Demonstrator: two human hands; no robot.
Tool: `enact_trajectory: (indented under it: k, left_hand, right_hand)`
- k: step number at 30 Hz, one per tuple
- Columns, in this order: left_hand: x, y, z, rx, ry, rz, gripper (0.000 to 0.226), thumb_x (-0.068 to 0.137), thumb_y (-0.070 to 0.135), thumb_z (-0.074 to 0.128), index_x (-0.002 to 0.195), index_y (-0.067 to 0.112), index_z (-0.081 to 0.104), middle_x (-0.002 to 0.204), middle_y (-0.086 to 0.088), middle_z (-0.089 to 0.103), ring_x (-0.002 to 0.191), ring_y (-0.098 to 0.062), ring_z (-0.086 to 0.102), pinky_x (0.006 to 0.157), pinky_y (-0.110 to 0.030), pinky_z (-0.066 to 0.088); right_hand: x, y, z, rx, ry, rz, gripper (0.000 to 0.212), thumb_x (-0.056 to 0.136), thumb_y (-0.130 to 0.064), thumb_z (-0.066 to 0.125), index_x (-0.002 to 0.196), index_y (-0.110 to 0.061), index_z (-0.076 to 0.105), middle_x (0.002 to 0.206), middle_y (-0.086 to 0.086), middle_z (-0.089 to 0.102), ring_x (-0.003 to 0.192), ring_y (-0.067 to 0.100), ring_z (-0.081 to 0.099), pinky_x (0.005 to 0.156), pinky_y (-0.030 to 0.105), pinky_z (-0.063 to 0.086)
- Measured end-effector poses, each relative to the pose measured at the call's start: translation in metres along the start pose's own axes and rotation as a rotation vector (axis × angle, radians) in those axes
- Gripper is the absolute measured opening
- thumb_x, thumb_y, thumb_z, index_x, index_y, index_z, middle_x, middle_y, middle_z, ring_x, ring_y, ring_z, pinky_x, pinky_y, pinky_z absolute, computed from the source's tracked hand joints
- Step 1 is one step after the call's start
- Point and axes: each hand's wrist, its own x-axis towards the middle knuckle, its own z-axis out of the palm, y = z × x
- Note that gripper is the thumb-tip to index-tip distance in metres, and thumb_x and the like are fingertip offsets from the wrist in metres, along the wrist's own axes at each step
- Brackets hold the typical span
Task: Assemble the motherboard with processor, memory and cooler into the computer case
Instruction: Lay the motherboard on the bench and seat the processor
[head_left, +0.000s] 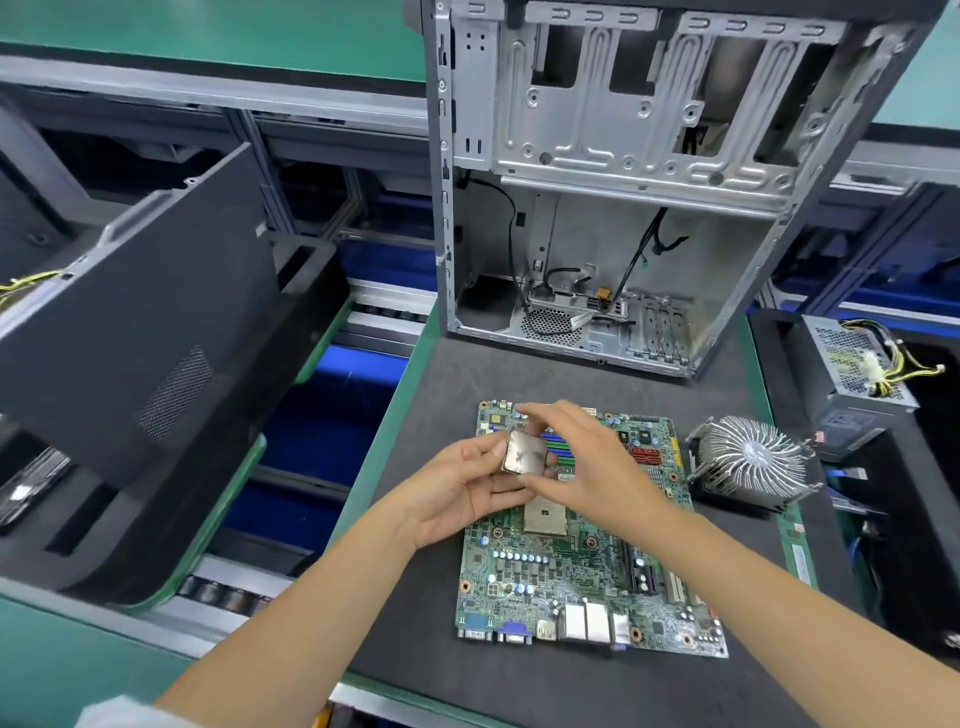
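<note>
A green motherboard (576, 587) lies flat on the dark mat in front of me, its bare processor socket (544, 518) showing below my hands. Both hands hold a square silver processor (523, 452) just above the board. My left hand (457, 493) cradles it from the left and underneath. My right hand (587, 462) pinches its top and bottom edges with fingers and thumb. A round finned cooler (748, 460) sits on the mat right of the board. The open metal computer case (613, 208) stands upright behind it. A green memory stick (797, 545) lies at the mat's right edge.
A black case side panel (140, 332) leans in a tray on the left, over a conveyor with blue sections (332, 415). A power supply (857, 374) with yellow wires sits at the right in a black tray. Loose cables hang inside the case.
</note>
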Motion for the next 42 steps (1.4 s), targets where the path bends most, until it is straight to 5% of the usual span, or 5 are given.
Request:
enact_trajectory:
  k: [7, 13, 35, 42]
  left_hand:
    - [0.004, 0.004, -0.001, 0.050, 0.044, 0.005, 0.038, 0.092, 0.023, 0.057, 0.120, -0.001, 0.060, 0.113, -0.019, 0.066, 0.099, -0.022, 0.067, 0.095, -0.039, 0.051]
    - [0.007, 0.005, -0.004, -0.070, -0.067, 0.034, 0.046, 0.094, 0.024, 0.057, 0.134, 0.001, 0.052, 0.127, -0.023, 0.059, 0.116, -0.029, 0.060, 0.093, -0.036, 0.051]
    - [0.015, 0.012, -0.001, -0.057, -0.203, 0.041, 0.045, 0.095, 0.017, 0.054, 0.136, 0.001, 0.049, 0.133, -0.023, 0.054, 0.121, -0.032, 0.056, 0.102, -0.045, 0.045]
    - [0.020, 0.025, 0.004, 0.069, 0.055, -0.052, 0.035, 0.092, 0.034, 0.053, 0.102, 0.007, 0.073, 0.100, -0.021, 0.070, 0.074, -0.020, 0.071, 0.073, -0.031, 0.058]
  right_hand:
    - [0.000, 0.000, 0.001, -0.048, 0.032, -0.011, 0.056, 0.079, -0.036, 0.073, 0.130, -0.022, 0.054, 0.109, -0.010, 0.048, 0.104, 0.012, 0.048, 0.096, 0.031, 0.041]
    - [-0.002, 0.003, -0.001, -0.077, 0.052, -0.045, 0.082, 0.074, -0.042, 0.075, 0.143, -0.023, 0.035, 0.116, -0.011, 0.052, 0.109, 0.006, 0.046, 0.097, 0.023, 0.027]
    - [-0.005, 0.012, -0.008, 0.012, 0.154, -0.111, 0.070, 0.077, -0.036, 0.072, 0.138, -0.023, 0.041, 0.121, -0.011, 0.051, 0.116, 0.009, 0.045, 0.100, 0.033, 0.036]
    - [-0.007, 0.013, -0.012, 0.047, 0.101, -0.089, 0.075, 0.072, -0.053, 0.072, 0.136, -0.023, 0.046, 0.121, -0.010, 0.049, 0.115, 0.009, 0.045, 0.100, 0.033, 0.036]
